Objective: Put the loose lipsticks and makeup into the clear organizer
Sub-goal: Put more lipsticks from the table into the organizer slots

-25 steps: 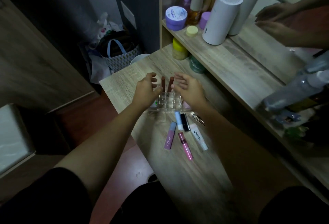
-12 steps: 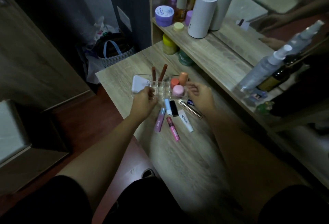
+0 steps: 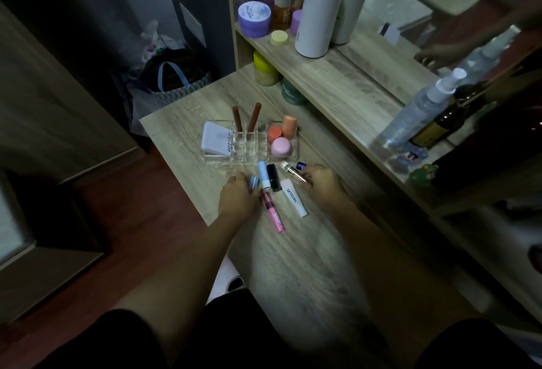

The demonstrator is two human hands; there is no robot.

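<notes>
Left hand (image 3: 238,198) is curling round a blue-capped tube (image 3: 254,183); right hand (image 3: 322,182) is pinching a gold tube (image 3: 294,173). Organizer (image 3: 249,156) is sitting at twelve o'clock: lift each upright into a free slot.

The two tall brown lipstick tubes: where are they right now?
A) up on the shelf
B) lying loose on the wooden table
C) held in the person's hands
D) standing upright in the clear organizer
D: the two tall brown lipstick tubes stand upright in the middle slots of the clear plastic organizer, away from both hands.
</notes>
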